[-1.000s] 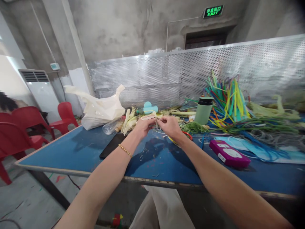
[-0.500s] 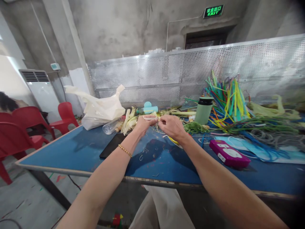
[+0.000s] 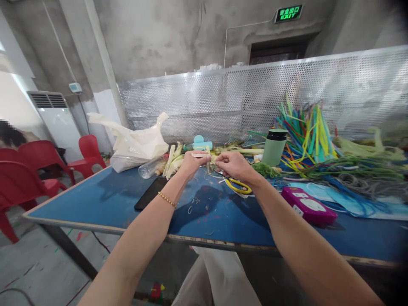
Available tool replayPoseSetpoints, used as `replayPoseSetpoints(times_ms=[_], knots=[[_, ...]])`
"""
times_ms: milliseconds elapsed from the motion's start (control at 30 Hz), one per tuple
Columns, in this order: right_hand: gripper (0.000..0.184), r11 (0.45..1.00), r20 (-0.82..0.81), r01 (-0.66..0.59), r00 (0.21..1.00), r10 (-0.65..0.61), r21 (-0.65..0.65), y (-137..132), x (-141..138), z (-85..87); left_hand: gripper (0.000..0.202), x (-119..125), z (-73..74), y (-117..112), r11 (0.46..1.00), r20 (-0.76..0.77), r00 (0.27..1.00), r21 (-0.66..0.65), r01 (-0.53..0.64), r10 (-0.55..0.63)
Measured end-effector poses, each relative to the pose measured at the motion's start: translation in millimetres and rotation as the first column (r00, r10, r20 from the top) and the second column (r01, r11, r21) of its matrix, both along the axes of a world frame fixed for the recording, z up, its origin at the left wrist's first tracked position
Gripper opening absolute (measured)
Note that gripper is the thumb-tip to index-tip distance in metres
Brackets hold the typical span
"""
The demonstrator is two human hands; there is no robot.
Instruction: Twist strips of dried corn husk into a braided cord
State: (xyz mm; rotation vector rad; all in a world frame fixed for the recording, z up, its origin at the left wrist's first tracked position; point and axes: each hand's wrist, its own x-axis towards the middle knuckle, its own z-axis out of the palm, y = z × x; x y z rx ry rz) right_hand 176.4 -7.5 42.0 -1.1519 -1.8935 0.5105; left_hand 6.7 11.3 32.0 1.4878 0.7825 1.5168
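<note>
Above the middle of the blue table, my left hand is closed on a thin pale strip that shows along its top. Just to the right, my right hand has its thumb and finger pinched at the end of that strip, close to the left fingertips. What exactly the strip is I cannot make out. Yellow-handled scissors lie on the table under my right wrist. Pale husk-like leaves rest left of my left hand, and a black tablet-like slab lies beside my left forearm.
Left, a white plastic bag stands by a clear bottle. Right, a green flask, a purple box, blue masks and a heap of coloured strips cover the table. A perforated metal panel stands behind.
My right hand has opened slightly from a tighter fist to a fingertip pinch. More of the yellow scissors now shows. The left hand stays nearly in place.
</note>
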Motion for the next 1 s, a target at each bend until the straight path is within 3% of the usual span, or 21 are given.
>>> replayPoseSetpoints(times_ms=[167, 233, 367, 567, 833, 1000], knots=[[0.006, 0.998, 0.041, 0.017, 0.999, -0.02, 0.062, -1.4, 3.1, 3.9, 0.022, -1.1, -3.0, 4.1, 1.0, -0.06, 0.998, 0.02, 0.003, -0.002], [0.01, 0.999, 0.027, 0.03, 0.999, -0.031, 0.027, -4.0, 0.8, 5.5, 0.022, -1.1, -2.4, 3.0, 0.999, -0.078, 0.997, 0.041, 0.006, -0.002], [0.022, 0.986, -0.151, -0.036, 0.989, 0.011, -0.163, -7.5, -9.3, 1.2, 0.022, 1.1, 0.2, -2.8, 0.997, -0.082, 0.997, 0.071, 0.02, -0.014], [0.02, 0.957, -0.391, -0.18, 0.917, 0.08, -0.226, -4.6, -21.5, -10.7, 0.023, 4.6, -3.3, -1.3, 0.998, 0.048, 0.997, 0.002, 0.065, -0.065], [0.017, 0.974, -0.346, -0.126, 0.937, 0.055, -0.187, -7.9, -24.7, -8.3, 0.027, 10.3, -7.5, 0.2, 0.99, 0.193, 0.976, -0.079, 0.116, -0.099], [0.019, 0.981, -0.332, -0.126, 0.941, 0.071, -0.146, -7.1, -25.7, -10.0, 0.029, 12.6, -7.8, 0.1, 0.991, 0.251, 0.966, -0.101, 0.085, -0.057]])
